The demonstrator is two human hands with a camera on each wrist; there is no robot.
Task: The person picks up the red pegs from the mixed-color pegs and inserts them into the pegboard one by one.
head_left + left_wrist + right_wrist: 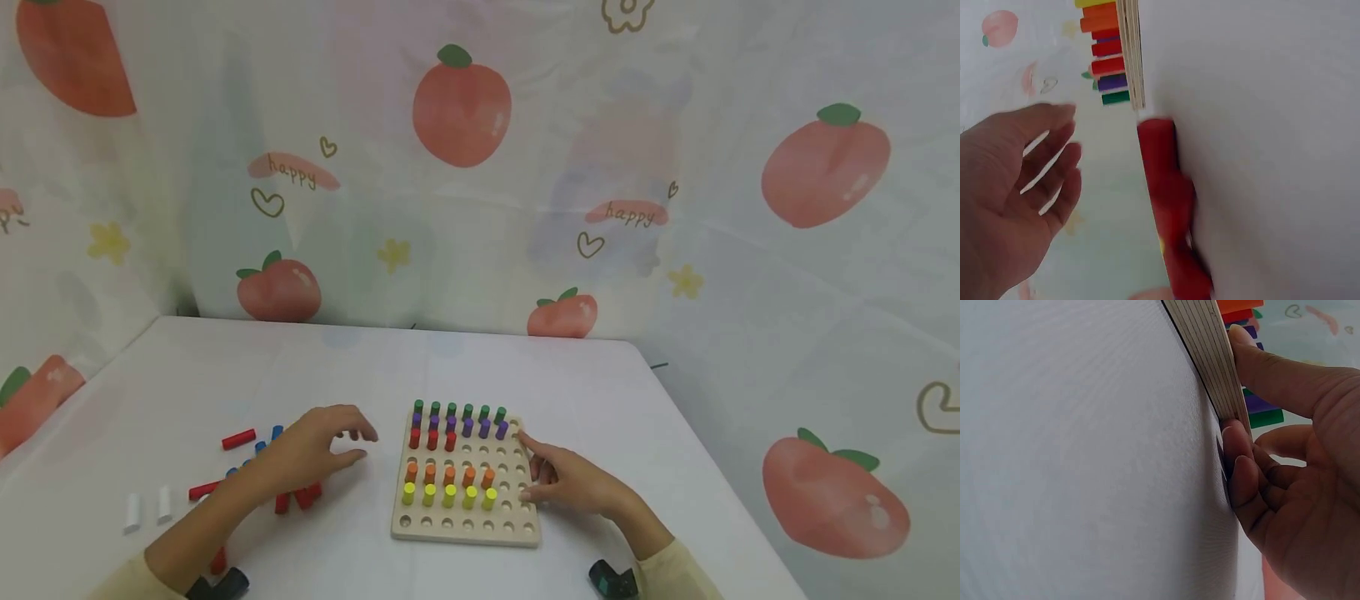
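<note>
The pegboard sits mid-surface, slightly right of centre, and it's colourful: 6 green pegs along the far row, 6 purple pegs just nearer, then 3 red pegs on the left of theirs. Nearer again stand 5 orange pegs and 5 yellow pegs, all upright!

On the right edge, here's the right hand, its grip closed on the board, thumb on top, other fingers curled at the side. Over to the left, the left hand hovers between board and loose pegs, its grip loosely spread with nothing in it.

Around and under that left arm, red loose pegs and blue loose pegs lie scattered; farther left, 2 white pegs lie side by side, apart. All this on a white surface, and at the far side hangs a peach-print cloth.
</note>
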